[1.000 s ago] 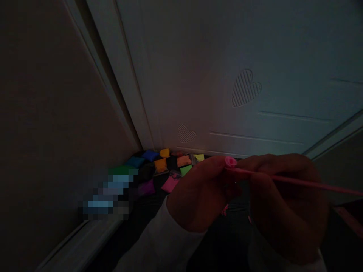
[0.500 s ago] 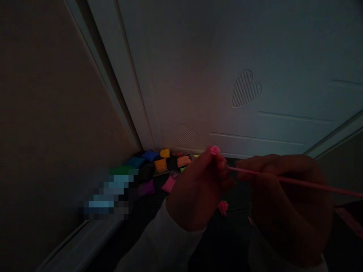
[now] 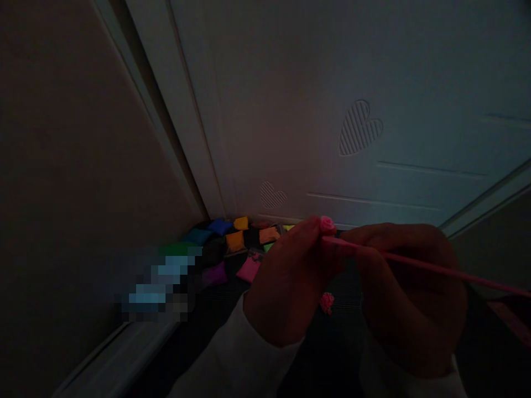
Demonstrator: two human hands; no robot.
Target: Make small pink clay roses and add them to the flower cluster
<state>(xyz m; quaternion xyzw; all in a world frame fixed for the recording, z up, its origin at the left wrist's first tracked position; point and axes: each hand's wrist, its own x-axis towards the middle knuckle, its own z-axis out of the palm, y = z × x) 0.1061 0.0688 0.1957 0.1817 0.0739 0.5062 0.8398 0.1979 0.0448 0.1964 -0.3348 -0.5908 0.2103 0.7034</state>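
Note:
My left hand (image 3: 288,276) is closed, pinching a small pink clay rose (image 3: 327,224) between its fingertips. In my right hand (image 3: 409,298) is a thin pink modelling tool (image 3: 435,269), gripped like a pen, its flat tip pointing left. That tip lies just below the rose, against or very near the left fingers; contact is hard to tell. A clump of pink pieces (image 3: 327,303) rests on the dark surface between my wrists. The light is dim, and the lower fingers of both hands are in shadow.
Several coloured packets, among them an orange one (image 3: 235,241), a blue one (image 3: 219,226) and a pink one (image 3: 249,266), lie behind my left hand. A white panel with heart reliefs (image 3: 360,128) rises behind. A blurred-out bright patch (image 3: 166,276) is at left.
The rose moved left and up, away from the tool, then back right. It now shows more petal folds. The tool has shifted left, bringing its flat tip under the rose.

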